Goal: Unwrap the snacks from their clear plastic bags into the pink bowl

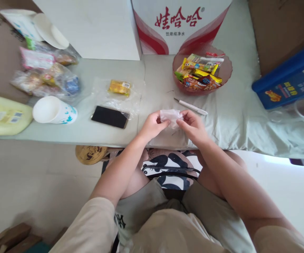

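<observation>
Head view: left hand (152,124) and right hand (194,128) both pinching crumpled plastic wrapper (170,115), nearer the person than the bowl (227,73) and left of it, probably light, limp, slippery, best held by opposite side edges.

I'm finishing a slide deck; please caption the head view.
Left hand and right hand hold crinkled translucent plastic near a pen-like white tool and a bowl of colorful packets.

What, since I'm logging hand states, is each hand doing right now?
Left hand: closed, pinching the left side of the translucent plastic.
Right hand: closed, pinching the right side of the translucent plastic.
</observation>
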Action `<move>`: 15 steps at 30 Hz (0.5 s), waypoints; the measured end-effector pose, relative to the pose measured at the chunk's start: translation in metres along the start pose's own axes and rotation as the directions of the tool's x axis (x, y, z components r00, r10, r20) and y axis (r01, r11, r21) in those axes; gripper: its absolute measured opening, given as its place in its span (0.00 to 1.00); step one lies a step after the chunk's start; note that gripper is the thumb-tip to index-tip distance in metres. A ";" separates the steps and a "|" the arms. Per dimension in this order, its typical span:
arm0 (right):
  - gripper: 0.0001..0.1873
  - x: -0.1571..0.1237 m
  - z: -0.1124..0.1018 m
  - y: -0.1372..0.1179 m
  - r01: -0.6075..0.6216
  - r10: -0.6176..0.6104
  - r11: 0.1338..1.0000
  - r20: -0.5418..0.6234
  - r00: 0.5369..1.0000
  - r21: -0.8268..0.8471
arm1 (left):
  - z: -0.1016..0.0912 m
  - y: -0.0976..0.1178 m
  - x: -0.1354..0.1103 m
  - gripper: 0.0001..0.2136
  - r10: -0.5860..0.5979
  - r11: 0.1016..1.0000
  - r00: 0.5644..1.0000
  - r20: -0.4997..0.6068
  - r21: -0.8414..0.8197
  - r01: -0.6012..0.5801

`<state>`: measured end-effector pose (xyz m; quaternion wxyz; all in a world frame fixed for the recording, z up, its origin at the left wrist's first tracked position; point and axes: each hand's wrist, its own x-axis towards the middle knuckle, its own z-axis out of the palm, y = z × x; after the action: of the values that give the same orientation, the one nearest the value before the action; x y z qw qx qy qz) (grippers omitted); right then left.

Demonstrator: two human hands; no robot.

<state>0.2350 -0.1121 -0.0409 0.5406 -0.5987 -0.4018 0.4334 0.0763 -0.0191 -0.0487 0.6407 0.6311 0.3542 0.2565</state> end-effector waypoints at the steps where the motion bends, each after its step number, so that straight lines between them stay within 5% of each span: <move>1: 0.18 -0.001 0.001 -0.001 -0.011 0.011 1.000 0.017 1.000 0.006 | -0.005 0.000 -0.001 0.17 0.023 0.999 0.995 -0.096 0.033 -0.020; 3: 0.17 -0.003 0.003 0.000 -0.044 0.046 0.998 0.052 0.998 -0.038 | -0.026 0.004 -0.004 0.15 0.110 0.987 0.944 -0.311 0.145 -0.067; 5: 0.15 -0.005 0.004 0.002 -0.057 0.066 0.992 0.072 0.995 -0.116 | -0.059 0.016 -0.010 0.11 0.256 0.934 0.821 -0.510 0.348 -0.075; 7: 0.14 -0.006 0.003 0.004 -0.047 0.064 0.983 0.089 0.994 -0.176 | -0.102 0.036 -0.019 0.07 0.416 0.813 0.685 -0.598 0.582 0.014; 9: 0.13 -0.006 0.003 0.004 -0.035 0.059 0.975 0.102 0.993 -0.220 | -0.149 0.060 -0.030 0.04 0.517 0.654 0.606 -0.604 0.736 0.175; 12: 0.12 -0.005 0.002 0.003 -0.030 0.066 0.957 0.114 0.991 -0.288 | -0.220 0.092 -0.046 0.07 0.539 0.436 0.578 -0.613 0.790 0.431; 15: 0.13 -0.003 0.004 0.003 -0.017 0.065 0.943 0.132 0.989 -0.334 | -0.279 0.104 -0.055 0.14 0.441 0.263 0.597 -0.670 0.733 0.628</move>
<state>0.2308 -0.1140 -0.0441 0.3932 -0.6571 -0.4938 0.4121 -0.1623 0.1208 0.0749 -0.0964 0.6638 0.7169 0.1900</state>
